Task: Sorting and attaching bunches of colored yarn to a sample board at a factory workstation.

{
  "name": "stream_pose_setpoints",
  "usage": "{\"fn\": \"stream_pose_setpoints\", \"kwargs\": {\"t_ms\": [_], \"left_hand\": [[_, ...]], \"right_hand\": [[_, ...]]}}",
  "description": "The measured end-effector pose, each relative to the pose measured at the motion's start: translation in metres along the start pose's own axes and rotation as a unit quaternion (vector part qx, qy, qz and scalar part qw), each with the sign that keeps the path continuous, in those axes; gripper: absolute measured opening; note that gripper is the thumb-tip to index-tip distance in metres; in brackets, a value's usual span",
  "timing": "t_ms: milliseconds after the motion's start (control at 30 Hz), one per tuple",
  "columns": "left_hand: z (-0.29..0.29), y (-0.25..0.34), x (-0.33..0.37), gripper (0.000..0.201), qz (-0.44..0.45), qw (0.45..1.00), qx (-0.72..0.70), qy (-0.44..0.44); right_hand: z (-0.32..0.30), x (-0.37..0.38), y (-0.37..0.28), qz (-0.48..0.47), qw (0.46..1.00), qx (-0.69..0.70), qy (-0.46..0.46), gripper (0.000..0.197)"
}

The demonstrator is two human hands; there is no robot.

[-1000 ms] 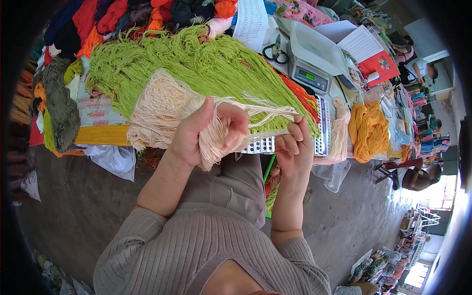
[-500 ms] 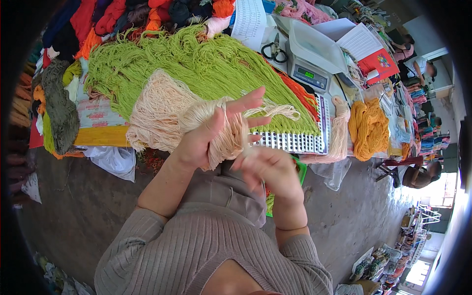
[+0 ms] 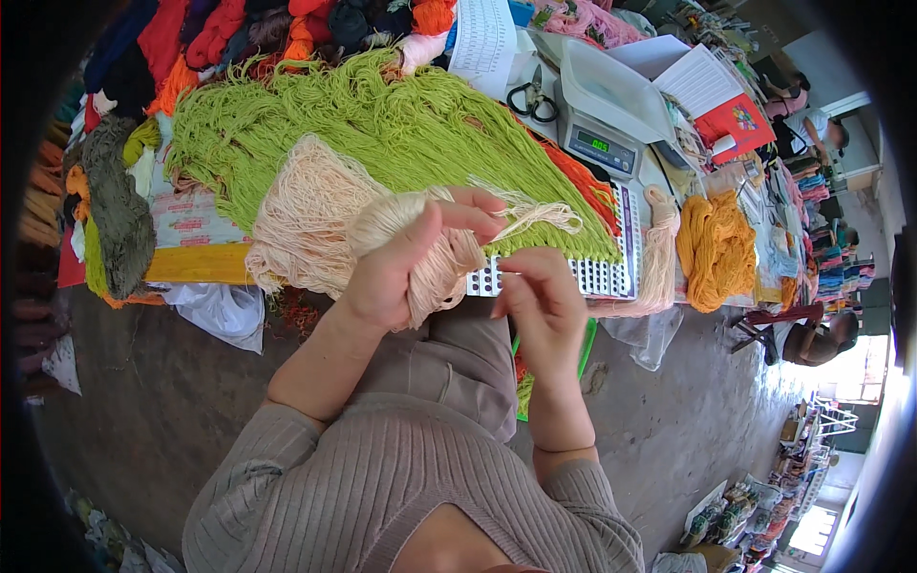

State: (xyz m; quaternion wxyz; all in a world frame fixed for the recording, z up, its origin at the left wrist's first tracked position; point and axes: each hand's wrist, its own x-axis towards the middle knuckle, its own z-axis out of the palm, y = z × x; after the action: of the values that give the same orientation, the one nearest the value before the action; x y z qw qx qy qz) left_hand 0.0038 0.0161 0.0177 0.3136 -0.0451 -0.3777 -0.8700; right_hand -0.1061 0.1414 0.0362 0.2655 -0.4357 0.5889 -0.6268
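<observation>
**Steady on one side, light on the other**

Our counter (image 3: 201, 265) spans the twelve o'clock side and bears a broad spread of green yarn (image 3: 334, 115). From our work, a heap of pale peach yarn (image 3: 308, 215) lies at ten o'clock. Next comes the cream bundle (image 3: 447, 282), mid-view by the counter's near edge. Our left hand (image 3: 384, 279) has its grip clamped on it, fingers curled over. Our right hand (image 3: 546, 315) stands between three and four o'clock from it, fingers bent; we cannot tell whether that grip is together or pinching a strand. Smallest, some loose strands (image 3: 552, 220) lie on the green yarn at two o'clock.

To handle this well, we should hold the bundle snugly without crushing it, keep its strands side by side, and bring the right fingertips in lightly so no loop snags.

Half a second ago our left fingers were spread; now they curl round. The right hand, then blurred at the bundle's edge, has drawn a little farther out. The loose strands have stayed put.
</observation>
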Motion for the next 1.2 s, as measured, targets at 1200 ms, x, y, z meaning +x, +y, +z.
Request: {"fn": "stream_pose_setpoints", "kwargs": {"t_ms": [1200], "left_hand": [[-0.003,0.009,0.000,0.051,-0.110,0.986,-0.004,0.127]], "right_hand": [[-0.004,0.003,0.007,0.106,0.955,0.271,-0.055,0.022]]}}
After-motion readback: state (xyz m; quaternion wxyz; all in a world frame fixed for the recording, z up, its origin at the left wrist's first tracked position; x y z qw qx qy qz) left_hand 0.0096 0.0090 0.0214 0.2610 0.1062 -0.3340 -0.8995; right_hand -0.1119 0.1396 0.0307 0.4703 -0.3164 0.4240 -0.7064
